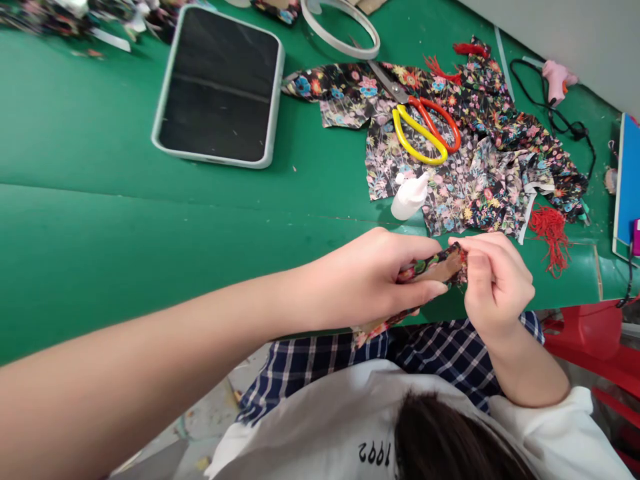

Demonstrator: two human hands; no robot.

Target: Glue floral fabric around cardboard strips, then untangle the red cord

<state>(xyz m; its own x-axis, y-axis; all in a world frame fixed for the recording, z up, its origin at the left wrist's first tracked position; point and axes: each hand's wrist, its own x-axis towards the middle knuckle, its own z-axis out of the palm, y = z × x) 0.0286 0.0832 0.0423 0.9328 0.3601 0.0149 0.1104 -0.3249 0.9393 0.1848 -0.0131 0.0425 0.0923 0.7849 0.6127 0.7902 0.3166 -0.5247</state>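
Over the table's front edge, my left hand (383,277) is closed around a narrow piece of floral fabric with a brown cardboard-like face (443,268). Its lower end sticks out beneath my palm. The fingers of my right hand (497,280) pinch the piece's far end, where the dark flowered cloth folds over the brown. Just beyond my hands stands a small white squeeze bottle (410,197). Behind the bottle, scissors (420,123) with one red and one yellow handle lie on black floral cloth (480,180), blades slightly apart.
A tablet-like device in a pale case (217,87) lies on the green table (100,233). At the back are a white ring (345,47) and fabric scraps (50,20). Red tassels (553,237) and a pink glue gun (557,80) with a black cord lie right. A red stool (593,333) stands beside me.
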